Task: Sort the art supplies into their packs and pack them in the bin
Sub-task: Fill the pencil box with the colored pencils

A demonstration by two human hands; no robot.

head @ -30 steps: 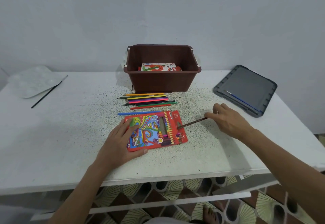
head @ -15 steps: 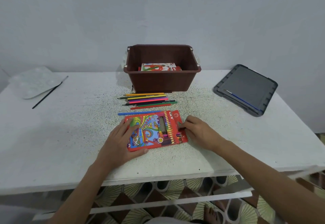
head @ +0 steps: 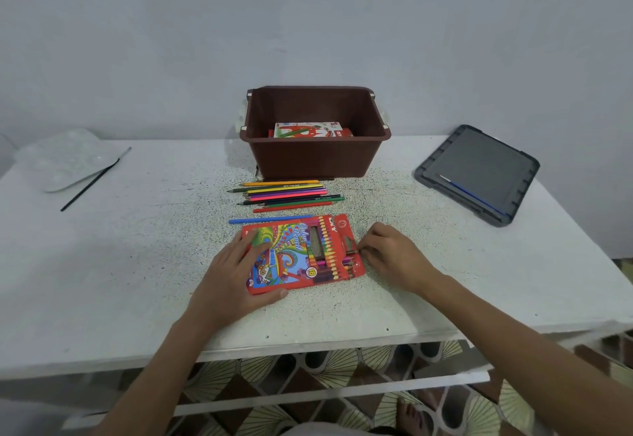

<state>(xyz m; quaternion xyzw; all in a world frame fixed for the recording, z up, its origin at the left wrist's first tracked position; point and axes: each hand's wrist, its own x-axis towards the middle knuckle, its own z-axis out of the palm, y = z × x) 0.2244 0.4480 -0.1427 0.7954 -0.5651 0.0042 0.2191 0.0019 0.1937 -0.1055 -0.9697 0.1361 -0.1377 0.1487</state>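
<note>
Pencil at the pack's mouth, risk of a jam

The left hand (head: pixel 233 274) presses the pack (head: pixel 301 264) flat, fingers spread, near the bin (head: pixel 315 161). The right hand (head: pixel 394 257) pinches a pencil (head: pixel 353 250) at the pack's right end. A skewed push could wedge it against those inside or buckle the card.

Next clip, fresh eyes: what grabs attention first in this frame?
The red colour-pencil pack lies centre-front on the table, the left hand pressing it flat, the right hand at its right end. Behind it, loose coloured pencils lie in a row before the brown bin, which holds another pack.
</note>
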